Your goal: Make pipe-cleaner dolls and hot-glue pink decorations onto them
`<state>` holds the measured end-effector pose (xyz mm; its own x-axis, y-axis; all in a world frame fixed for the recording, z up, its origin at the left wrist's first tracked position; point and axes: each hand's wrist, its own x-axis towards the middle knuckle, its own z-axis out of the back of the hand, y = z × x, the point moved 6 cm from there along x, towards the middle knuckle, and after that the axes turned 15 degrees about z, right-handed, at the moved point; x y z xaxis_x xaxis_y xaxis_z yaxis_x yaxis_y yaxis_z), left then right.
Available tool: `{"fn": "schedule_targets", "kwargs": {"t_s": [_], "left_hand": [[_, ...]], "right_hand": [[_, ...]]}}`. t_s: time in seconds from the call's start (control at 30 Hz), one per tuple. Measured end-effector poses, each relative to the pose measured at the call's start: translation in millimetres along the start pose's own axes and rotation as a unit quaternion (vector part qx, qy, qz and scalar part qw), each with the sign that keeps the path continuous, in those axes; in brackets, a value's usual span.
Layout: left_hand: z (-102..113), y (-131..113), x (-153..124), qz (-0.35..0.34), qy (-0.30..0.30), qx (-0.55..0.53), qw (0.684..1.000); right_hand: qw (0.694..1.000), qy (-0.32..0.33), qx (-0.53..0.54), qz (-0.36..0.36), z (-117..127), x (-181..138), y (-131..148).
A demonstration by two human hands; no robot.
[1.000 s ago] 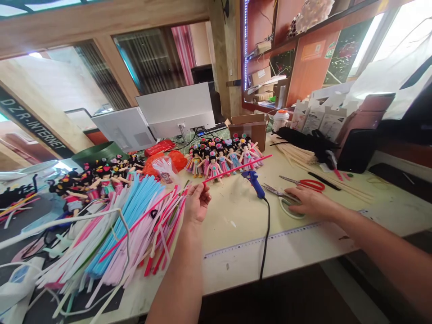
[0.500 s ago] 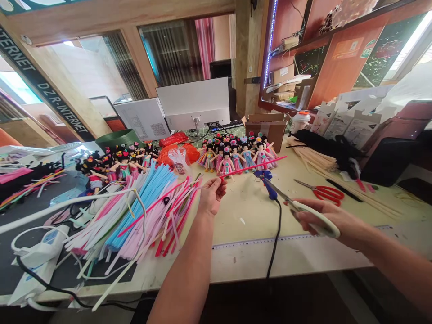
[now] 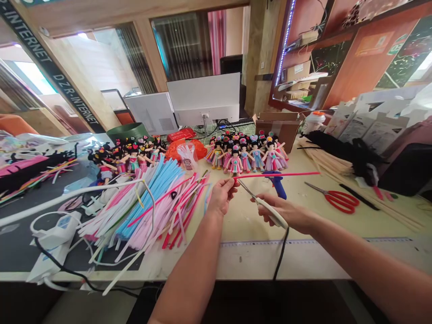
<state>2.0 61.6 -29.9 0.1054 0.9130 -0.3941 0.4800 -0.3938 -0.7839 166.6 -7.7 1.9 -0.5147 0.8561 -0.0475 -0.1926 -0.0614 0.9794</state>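
Note:
My left hand (image 3: 224, 196) pinches one end of a bright pink pipe cleaner (image 3: 280, 174), which stretches out to the right over the table. In my right hand (image 3: 283, 210) is a pair of scissors with pale handles (image 3: 272, 213). The scissor blades point up and left, and their tips meet the pipe cleaner close beside my left fingers; whether they are open around it I cannot tell. Behind the pipe cleaner lies a blue glue gun (image 3: 279, 186), its cord running down past my right hand.
Left of my arm lies a heap of pipe cleaners (image 3: 148, 207) beside a white power strip (image 3: 56, 243). Several small dolls (image 3: 236, 159) stand at the back. Red-handled scissors (image 3: 340, 201) lie at right, and a ruler (image 3: 317, 241) runs along the front.
My right hand has moved left, bringing the scissors to the pipe cleaner beside my left fingers. The pipe cleaner now lies more level. The whole view has shifted slightly.

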Motion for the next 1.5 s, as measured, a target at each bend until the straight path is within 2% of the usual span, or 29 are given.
{"fn": "schedule_targets", "kwargs": {"t_s": [0.37,0.57,1.0,1.23,1.37,1.43,1.5], "left_hand": [[-2.1,5.7,2.0,-0.029,-0.002,0.101,0.995],[-2.9,7.0,1.5,-0.030,-0.011,0.121,0.992],[-2.2,16.8,-0.1,0.029,-0.049,0.117,0.991],[-4.4,23.5,-0.6,0.073,-0.055,0.131,0.987],[1.0,13.8,-1.7,0.066,-0.047,0.117,0.990],[2.0,8.5,-2.8,0.061,-0.030,0.104,0.992],[1.1,5.9,-3.7,0.062,-0.011,0.096,0.993]], "right_hand": [[1.000,-0.022,-0.002,0.003,-0.2,20.5,-2.4],[0.999,-0.047,0.003,-0.002,-1.3,27.7,-4.5],[0.997,-0.058,0.052,-0.005,-8.1,31.1,-18.0],[0.992,-0.092,0.083,-0.018,-9.0,29.8,-28.8],[0.996,-0.073,-0.004,-0.052,0.7,13.3,-29.6],[0.990,-0.073,-0.120,-0.012,14.8,0.8,-25.3],[0.961,-0.082,-0.262,0.044,32.0,-15.0,-19.0]]}}
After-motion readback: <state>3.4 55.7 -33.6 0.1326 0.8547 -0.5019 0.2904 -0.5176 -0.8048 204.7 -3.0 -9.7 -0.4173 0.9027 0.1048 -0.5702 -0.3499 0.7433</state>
